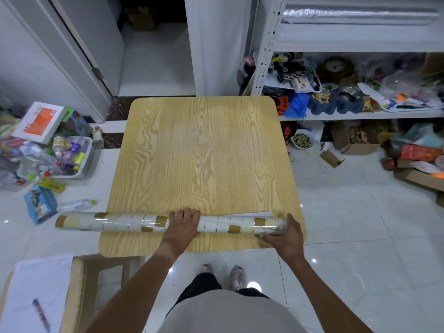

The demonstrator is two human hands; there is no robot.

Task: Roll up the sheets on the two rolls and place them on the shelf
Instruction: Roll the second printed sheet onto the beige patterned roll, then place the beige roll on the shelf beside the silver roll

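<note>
The roll (125, 222) — tile-patterned, glossy — lies crosswise along the near edge of the table (204, 150), its left end jutting past the table's side. The left hand (183, 223) rests flat on its middle, fingers straight. The right hand (286, 233) grips its right end, thumb curled under. The shelf (360, 114) — crowded with clutter — stands beyond, to the right.
</note>
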